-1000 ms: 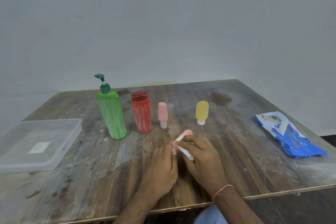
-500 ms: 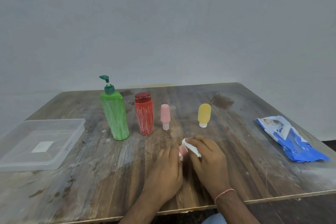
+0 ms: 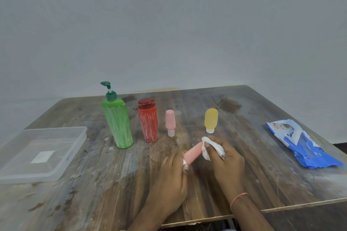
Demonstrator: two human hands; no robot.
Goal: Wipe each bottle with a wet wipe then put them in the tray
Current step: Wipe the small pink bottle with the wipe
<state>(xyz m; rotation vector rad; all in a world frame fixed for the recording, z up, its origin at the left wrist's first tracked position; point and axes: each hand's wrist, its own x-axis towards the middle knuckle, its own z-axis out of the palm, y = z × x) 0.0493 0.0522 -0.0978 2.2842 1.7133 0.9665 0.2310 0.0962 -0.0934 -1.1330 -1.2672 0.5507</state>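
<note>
- Five bottles show in the head view, four standing in a row across the wooden table (image 3: 262, 165) and one held in the hands nearer the front edge.
- From left, the row runs: green pump bottle (image 3: 117, 124), red bottle (image 3: 148, 120) with a dark red cap, small pink bottle (image 3: 170, 122) standing on its pale cap, and yellow bottle (image 3: 211, 119) likewise cap-down. White streaks cover the green and red ones.
- Left hand (image 3: 170, 184) grips the capped end of the pink tube bottle (image 3: 193, 153), its fingers curled round that end; the bottle lies tilted, its rounded end pointing up and to the right, above the tabletop.
- Right hand (image 3: 228, 159) pinches a crumpled white wet wipe (image 3: 210, 147) between its curled fingers and presses it against the bottle's upper end.
- A thin pink thread bracelet (image 3: 238, 198) circles the right wrist.
- Far left, the clear plastic tray (image 3: 62, 167) sits on the table, well apart from the hands; it holds no bottle, and a white label shows through its bottom.
- Far right, a blue wipe packet (image 3: 302, 146) lies flat near the table's edge, its flap lifted.
- Pale smears and crumbs mark the wood around the bottles.
- Behind the table stands a plain grey wall (image 3: 169, 24).
</note>
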